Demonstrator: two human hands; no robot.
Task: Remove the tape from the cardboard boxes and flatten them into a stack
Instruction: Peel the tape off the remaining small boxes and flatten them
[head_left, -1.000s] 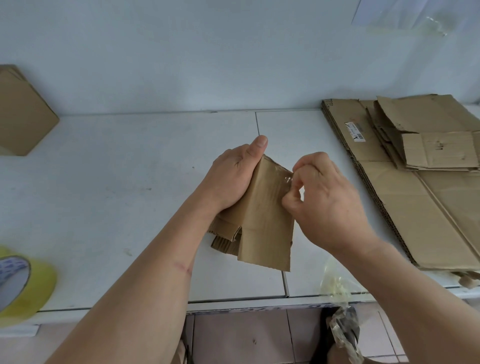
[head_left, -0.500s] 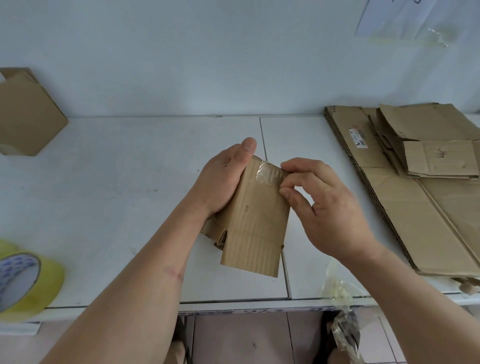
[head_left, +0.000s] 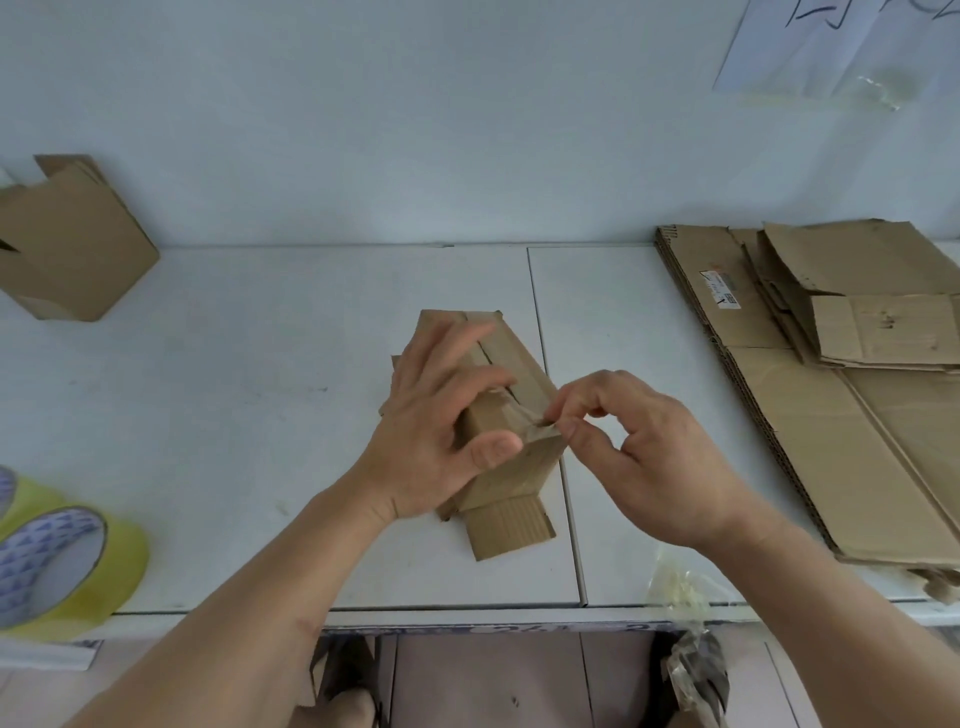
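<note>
A small brown cardboard box (head_left: 511, 470) lies on the white table (head_left: 260, 415) in the middle of the view, its long axis running away from me. My left hand (head_left: 441, 421) presses down on its top, fingers spread and thumb on the near edge. My right hand (head_left: 639, 457) pinches a strip of clear tape (head_left: 524, 413) between thumb and forefinger at the box's right edge; the tape stretches thin from the top seam. A stack of flattened cardboard (head_left: 841, 395) lies at the right.
Another small cardboard box (head_left: 67, 244) stands at the far left against the wall. Yellow tape rolls (head_left: 62, 561) sit at the near left edge. Crumpled clear tape (head_left: 685, 623) hangs off the table's front edge on the right.
The box went from being held up in the air to lying on the table under my left hand. My right hand now pulls the tape sideways off the top.
</note>
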